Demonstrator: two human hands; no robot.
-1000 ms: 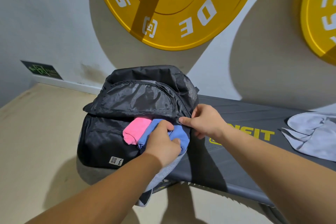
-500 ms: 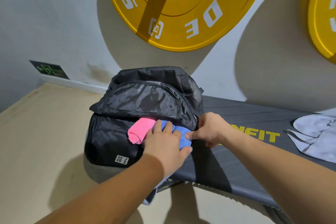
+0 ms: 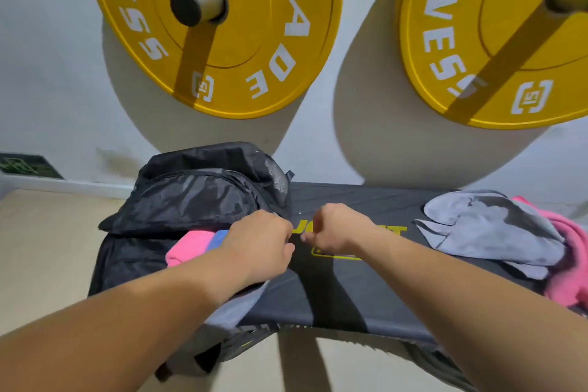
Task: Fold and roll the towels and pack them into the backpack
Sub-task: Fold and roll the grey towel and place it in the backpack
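The black backpack (image 3: 197, 197) lies on the left end of a dark bench (image 3: 350, 296) with its flap raised. A rolled pink towel (image 3: 187, 248) and a blue towel (image 3: 219, 237) poke out of its opening. My left hand (image 3: 257, 248) is curled over the blue towel at the right corner of the opening, with its fingertips hidden. My right hand (image 3: 337, 229) is a loose fist just right of the bag, over the bench's yellow logo, its fingertips almost touching my left hand. A loose grey towel (image 3: 490, 226) and a pink towel (image 3: 569, 258) lie at the bench's right end.
Two yellow weight plates (image 3: 241, 25) (image 3: 496, 41) hang on pegs on the white wall behind the bench. Grey fabric (image 3: 235, 309) hangs over the bench's front edge under my left forearm. Beige floor lies to the left and below.
My right hand has let go of the backpack's opening edge and drawn slightly right. My left hand has curled from flat over the blue towel. The view has lifted and turned right.
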